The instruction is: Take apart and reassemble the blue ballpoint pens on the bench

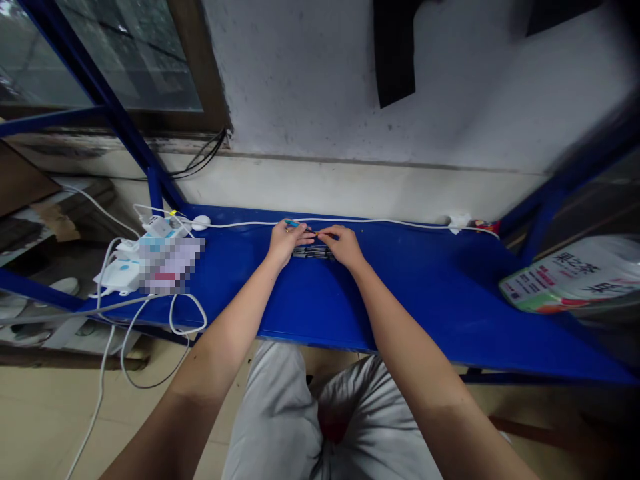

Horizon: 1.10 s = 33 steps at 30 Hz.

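Both hands meet over the far middle of the blue shelf (320, 300). My left hand (287, 241) is closed on a thin blue pen-like item (291, 223), whose dark end points toward the other hand. My right hand (341, 243) has its thumb and fingers pinched together at that dark end; what they hold is too small to make out. Under and between the hands lies a row of small dark and silver pieces (313, 252), partly covered by the fingers.
A white cable (380, 221) runs along the shelf's back edge. White power strips and boxes (125, 263) with looping cables sit at the left. A large labelled plastic bottle (570, 277) lies at the right. A small red packet (486, 226) is at the back right.
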Motion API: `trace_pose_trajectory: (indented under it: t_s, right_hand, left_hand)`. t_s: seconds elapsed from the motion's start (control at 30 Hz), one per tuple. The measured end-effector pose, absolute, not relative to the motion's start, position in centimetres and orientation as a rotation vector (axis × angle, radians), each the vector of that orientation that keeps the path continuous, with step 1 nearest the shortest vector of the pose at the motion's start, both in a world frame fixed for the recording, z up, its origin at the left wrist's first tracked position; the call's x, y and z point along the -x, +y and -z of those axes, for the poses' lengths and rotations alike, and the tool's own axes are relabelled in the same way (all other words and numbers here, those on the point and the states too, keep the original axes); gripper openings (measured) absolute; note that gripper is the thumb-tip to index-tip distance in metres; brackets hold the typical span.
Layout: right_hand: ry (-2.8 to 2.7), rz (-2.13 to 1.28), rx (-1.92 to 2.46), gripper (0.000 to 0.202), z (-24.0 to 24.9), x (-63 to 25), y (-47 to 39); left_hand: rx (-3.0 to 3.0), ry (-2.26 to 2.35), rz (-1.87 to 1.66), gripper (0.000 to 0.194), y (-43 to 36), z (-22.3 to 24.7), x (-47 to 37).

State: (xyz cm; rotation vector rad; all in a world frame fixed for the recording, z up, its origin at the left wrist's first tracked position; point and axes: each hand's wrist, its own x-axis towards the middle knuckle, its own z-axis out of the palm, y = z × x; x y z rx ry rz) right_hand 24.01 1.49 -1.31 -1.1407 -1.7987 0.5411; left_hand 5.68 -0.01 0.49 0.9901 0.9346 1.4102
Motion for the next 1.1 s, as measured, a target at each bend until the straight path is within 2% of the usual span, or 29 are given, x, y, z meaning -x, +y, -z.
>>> trace_pose_trajectory:
  t_s: [0.17,0.37,0.5,0.83,0.97,1.1]
  right_hand:
    - [-1.747,-0.527,1.243,0.015,1.1,-24.7,1.5]
    - [-1.688,-0.547,1.299,0.014,0.8,-25.7,1.5]
    - [-1.688,-0.545,1.31,0.014,0.7,-25.7,1.4]
    - [-1.706,-0.457,1.393,0.016,1.5,-26.9,2.1]
    - [-1.738,-0.409,1.48,0.019,1.9,-27.6,2.3]
    - [-1.804,-0.357,1.499,0.019,2.2,-27.3,2.5]
  left_hand:
    - [-0.965,0.928,-1.505,0.029,0.5,-0.4,-5.1]
    - [-0.983,1.066,-1.649,0.015,1.3,-0.5,-4.2]
    - [-1.186,1.159,-1.535,0.003,1.1,-0.5,-4.5]
    - [-1.512,1.386,-1.475,0.005,1.6,0.3,-3.2]
    - [-1.665,1.586,-1.336,0.005,1.8,0.6,-2.9]
    - [-1.777,1.562,-1.241,0.003,2.1,1.1,-3.1]
